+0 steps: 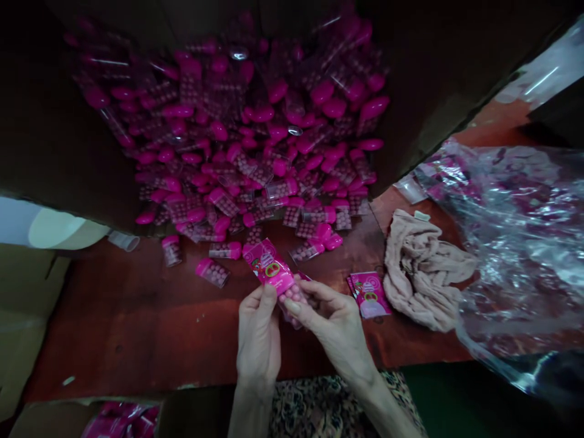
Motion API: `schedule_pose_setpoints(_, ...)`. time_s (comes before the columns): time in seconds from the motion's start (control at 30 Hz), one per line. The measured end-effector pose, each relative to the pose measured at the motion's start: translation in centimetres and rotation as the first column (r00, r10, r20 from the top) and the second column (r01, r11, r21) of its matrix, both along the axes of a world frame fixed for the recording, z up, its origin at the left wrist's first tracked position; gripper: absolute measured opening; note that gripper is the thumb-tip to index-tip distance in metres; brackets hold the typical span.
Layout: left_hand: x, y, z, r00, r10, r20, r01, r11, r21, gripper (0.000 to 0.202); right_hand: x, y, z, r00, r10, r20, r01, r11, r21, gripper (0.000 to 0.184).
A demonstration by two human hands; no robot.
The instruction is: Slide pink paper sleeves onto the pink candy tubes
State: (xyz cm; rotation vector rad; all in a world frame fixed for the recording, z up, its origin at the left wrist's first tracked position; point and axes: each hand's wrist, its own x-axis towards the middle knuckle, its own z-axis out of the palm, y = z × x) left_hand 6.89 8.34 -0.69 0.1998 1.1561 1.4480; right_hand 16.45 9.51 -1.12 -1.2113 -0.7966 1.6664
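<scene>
Low over the front of the table, my left hand [261, 328] pinches a pink printed packet [268, 263] between thumb and fingers. My right hand [331, 316] is closed on a small clear candy tube [294, 294] filled with pale pink balls. The tube touches the lower end of the packet; whether it is partly inside cannot be made out. Another pink packet or tube lies partly hidden behind my right fingers. Beyond my hands, loose pink-capped tubes [213, 272] lie on the red-brown table [137, 328].
A dark open box [424, 79] spills a heap of pink-capped tubes [255, 158] toward me. On the right are flat pink packets [370, 294], a crumpled beige cloth [424, 267] and a clear plastic bag [524, 243]. Bottom left, a carton [50, 420] holds pink packets.
</scene>
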Motion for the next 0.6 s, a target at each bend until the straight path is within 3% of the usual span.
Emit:
schedule_pose_setpoints(0.33, 0.5, -0.7, -0.7, 0.995, 0.030, -0.091, -0.033, 0.999, -0.027, 0.015, -0.8, -0.8, -0.2, 0.994, -0.103, 0.029, 0.103, 0.994, -0.028, 0.024)
schedule_pose_setpoints(0.5, -0.4, -0.7, -0.4, 1.000, 0.018, 0.007, -0.017, 0.997, -0.079, 0.018, -0.8, -0.5, 0.1, 0.998, -0.004, -0.060, -0.001, 0.996, -0.089, 0.034)
schedule_pose_setpoints(0.6, -0.9, -0.3, 0.1, 0.999, 0.030, 0.021, -0.028, 0.996, -0.087, 0.025, -0.8, -0.6, 0.2, 0.999, 0.044, -0.007, -0.045, 0.998, -0.048, 0.028)
